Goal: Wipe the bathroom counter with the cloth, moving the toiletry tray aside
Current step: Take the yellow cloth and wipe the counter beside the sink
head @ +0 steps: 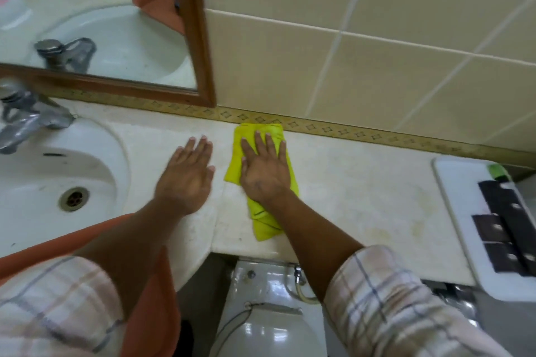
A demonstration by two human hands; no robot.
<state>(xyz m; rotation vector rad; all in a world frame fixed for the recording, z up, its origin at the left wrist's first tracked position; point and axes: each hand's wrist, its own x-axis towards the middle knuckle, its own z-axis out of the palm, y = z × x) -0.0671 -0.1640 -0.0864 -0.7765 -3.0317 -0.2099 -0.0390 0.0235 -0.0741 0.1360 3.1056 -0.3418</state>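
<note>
A folded yellow-green cloth [264,220] lies on the pale stone counter [362,191] near the back wall. My right hand [265,168] presses flat on the cloth, fingers spread and pointing at the wall. My left hand [187,172] rests flat on the bare counter just left of the cloth, fingers apart and holding nothing. The white toiletry tray [455,211] sits at the counter's far right end, carrying several dark rectangular items and something green at its back corner.
A white sink [37,182] with a metal tap [26,117] fills the left side. A wood-framed mirror [203,38] hangs above the counter. Beige wall tiles back the counter. A toilet cistern [266,278] stands below the front edge.
</note>
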